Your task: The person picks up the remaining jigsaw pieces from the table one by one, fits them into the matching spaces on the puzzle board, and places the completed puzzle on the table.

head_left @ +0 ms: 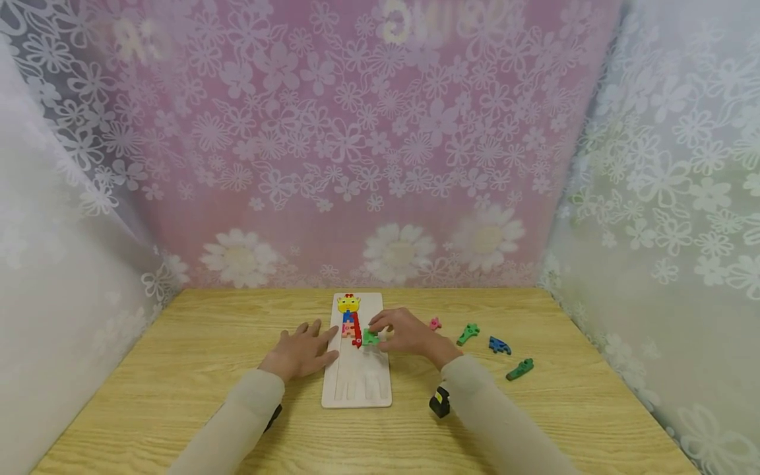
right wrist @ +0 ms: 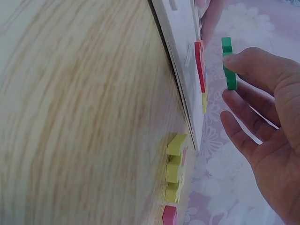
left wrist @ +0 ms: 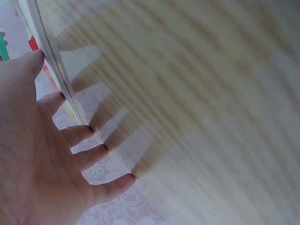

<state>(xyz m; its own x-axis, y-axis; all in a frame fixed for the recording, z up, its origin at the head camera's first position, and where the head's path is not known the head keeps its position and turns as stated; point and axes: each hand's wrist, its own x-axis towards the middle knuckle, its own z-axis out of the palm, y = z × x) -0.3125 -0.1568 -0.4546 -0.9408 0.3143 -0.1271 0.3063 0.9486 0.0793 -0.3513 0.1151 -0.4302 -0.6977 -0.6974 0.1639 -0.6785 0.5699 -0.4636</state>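
A pale puzzle board (head_left: 357, 394) lies on the table with a giraffe's yellow head (head_left: 348, 303) at its top. Below the head sit a blue piece (head_left: 348, 318), a pinkish-orange piece (head_left: 347, 330) and a long red piece (head_left: 357, 330). My right hand (head_left: 406, 332) pinches a green puzzle piece (head_left: 370, 338) between thumb and fingers; the right wrist view shows this piece (right wrist: 229, 63) held above the board. Fingers spread, my left hand (head_left: 301, 352) rests at the board's left edge. In the left wrist view its thumb (left wrist: 33, 63) touches the board's rim.
Right of the board lie a pink piece (head_left: 436, 324), a green piece (head_left: 468, 334), a blue piece (head_left: 500, 345) and a dark green piece (head_left: 520, 369). A yellow piece (right wrist: 173, 171) stands beside the board in the right wrist view. Floral curtains (head_left: 380, 165) surround the wooden table (head_left: 178, 396).
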